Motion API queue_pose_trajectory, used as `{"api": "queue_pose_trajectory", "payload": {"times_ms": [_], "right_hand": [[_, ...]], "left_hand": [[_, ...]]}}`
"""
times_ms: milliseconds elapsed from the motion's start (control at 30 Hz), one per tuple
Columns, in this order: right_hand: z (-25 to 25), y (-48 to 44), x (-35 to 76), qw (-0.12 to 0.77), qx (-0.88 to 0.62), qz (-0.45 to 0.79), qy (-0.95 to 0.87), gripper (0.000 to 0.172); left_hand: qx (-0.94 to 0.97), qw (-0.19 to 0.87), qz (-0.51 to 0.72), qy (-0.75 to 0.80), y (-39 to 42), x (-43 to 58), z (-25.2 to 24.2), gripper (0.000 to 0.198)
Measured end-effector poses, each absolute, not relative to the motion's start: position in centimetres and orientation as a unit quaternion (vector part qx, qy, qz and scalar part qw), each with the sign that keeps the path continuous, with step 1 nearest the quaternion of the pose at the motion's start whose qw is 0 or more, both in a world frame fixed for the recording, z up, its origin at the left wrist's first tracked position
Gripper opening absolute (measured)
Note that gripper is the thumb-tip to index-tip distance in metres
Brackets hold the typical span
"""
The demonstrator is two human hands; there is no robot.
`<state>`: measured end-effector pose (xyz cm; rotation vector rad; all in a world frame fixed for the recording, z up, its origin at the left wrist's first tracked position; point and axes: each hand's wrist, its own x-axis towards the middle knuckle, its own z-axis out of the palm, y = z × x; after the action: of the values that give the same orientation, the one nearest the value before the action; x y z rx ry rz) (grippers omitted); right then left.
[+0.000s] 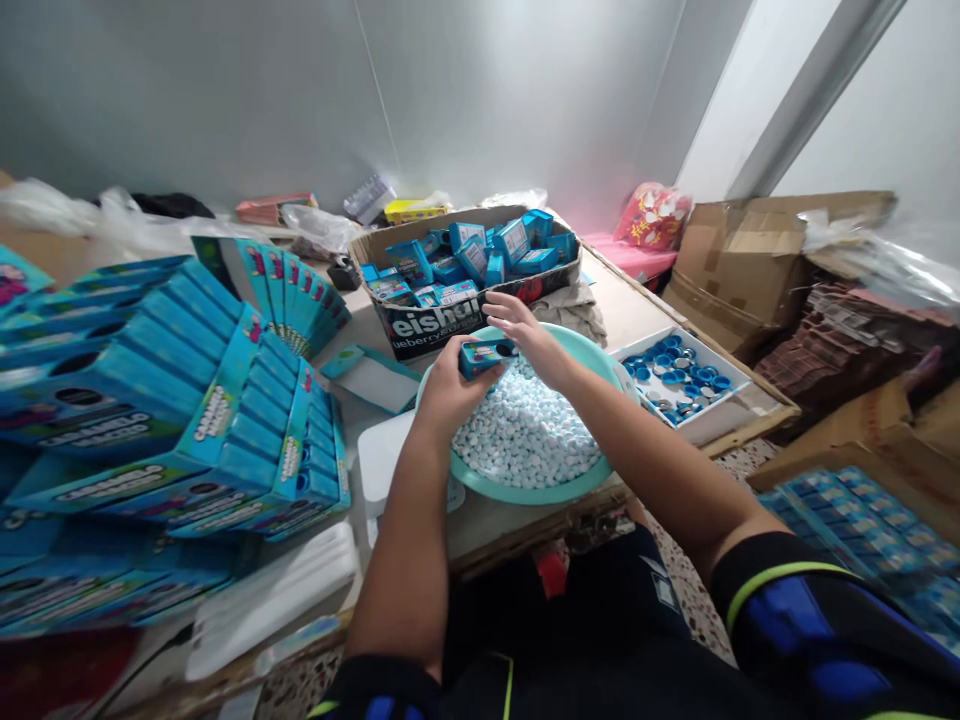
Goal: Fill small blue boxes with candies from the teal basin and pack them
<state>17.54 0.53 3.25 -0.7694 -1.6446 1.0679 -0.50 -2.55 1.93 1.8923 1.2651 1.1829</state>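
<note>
My left hand point(444, 392) is closed around a small blue candy box point(478, 357), held over the near-left part of a turquoise basin. A dark round opening shows at the box's right end. My right hand point(536, 345) is just beside and above that opening, its fingers stretched out; whether a fingertip touches the box is hard to see. Below both hands, the turquoise basin point(525, 495) is filled with small white and pale-blue candies point(517, 430). Behind it, an open carton point(427, 330) holds many similar blue boxes point(472, 255).
Stacked blue display boxes point(217, 420) fill the left side. A white scale-like device point(381, 450) sits left of the basin. Rightward, a white tray point(724, 420) holds blue caps point(679, 370). Brown cartons point(739, 250) and packed blue goods point(862, 530) stand further right.
</note>
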Motion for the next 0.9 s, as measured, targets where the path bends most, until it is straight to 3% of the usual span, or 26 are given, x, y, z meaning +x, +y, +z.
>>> {"api": "queue_pose_trajectory", "payload": {"times_ms": [100, 267, 400, 567, 733, 900], "right_hand": [[3.1, 0.0, 17.2, 0.461, -0.319, 0.398, -0.726, 0.075], [4.1, -2.1, 17.0, 0.401, -0.355, 0.226, -0.813, 0.079], [4.4, -2.2, 16.8, 0.438, -0.351, 0.194, -0.804, 0.080], [4.5, -0.1, 17.6, 0.593, -0.384, 0.337, -0.623, 0.095], [4.2, 0.6, 18.1, 0.537, -0.338, 0.576, -0.515, 0.105], [3.1, 0.1, 16.3, 0.540, -0.339, 0.545, -0.545, 0.095]], "left_hand": [[0.726, 0.274, 0.426, 0.465, -2.5, -0.7, 1.6, 0.049], [0.801, 0.235, 0.390, 0.389, -2.3, -0.6, 1.3, 0.048], [0.833, 0.214, 0.359, 0.362, -2.5, -0.2, 1.6, 0.049], [0.786, 0.245, 0.418, 0.385, -3.3, -0.2, 2.2, 0.049], [0.799, 0.242, 0.412, 0.364, -3.8, 0.2, 2.3, 0.052], [0.776, 0.111, 0.442, 0.436, -3.5, -0.2, 2.6, 0.050]]}}
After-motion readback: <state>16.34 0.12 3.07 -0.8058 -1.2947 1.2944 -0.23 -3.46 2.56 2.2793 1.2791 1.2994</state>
